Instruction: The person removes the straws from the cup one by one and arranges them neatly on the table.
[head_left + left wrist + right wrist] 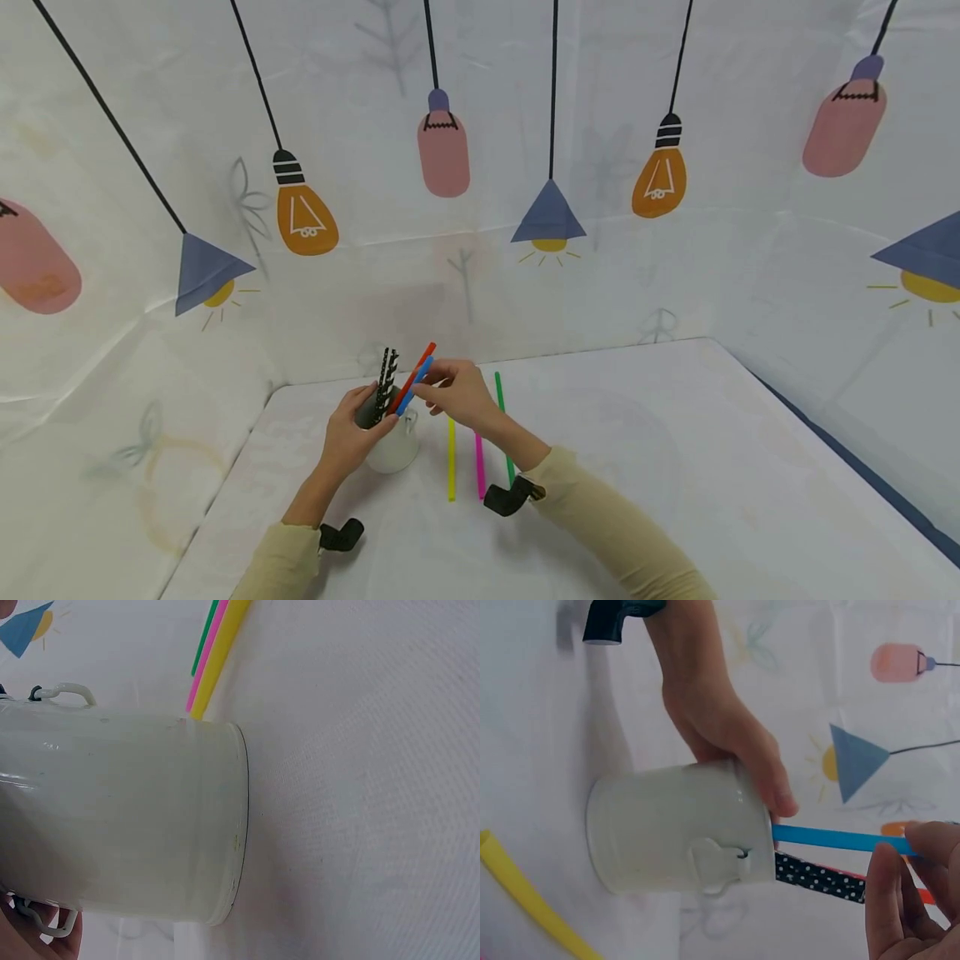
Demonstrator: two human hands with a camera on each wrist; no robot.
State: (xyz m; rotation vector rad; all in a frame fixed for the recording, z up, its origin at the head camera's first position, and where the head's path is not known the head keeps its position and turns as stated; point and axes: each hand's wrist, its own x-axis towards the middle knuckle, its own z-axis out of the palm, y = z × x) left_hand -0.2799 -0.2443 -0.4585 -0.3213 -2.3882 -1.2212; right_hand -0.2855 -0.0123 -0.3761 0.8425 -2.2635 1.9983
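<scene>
A white enamel pot (393,454) with small side handles stands upright on the table. My left hand (352,437) grips it round the upper part, the thumb near the rim (771,802). My right hand (461,393) pinches a blue straw (840,839) near its top end, and the straw's lower end is inside the pot, hidden by the wall. A red straw (426,354) and black-and-white patterned straws (386,375) also stick out of the pot. In the left wrist view the pot (120,810) fills the left side, and little of the left hand shows.
On the white table (637,433), right of the pot, lie a yellow straw (452,467), a pink straw (480,471) and a green straw (500,392), the green one partly behind the right forearm. A white sheet printed with lamps (551,212) hangs behind the table.
</scene>
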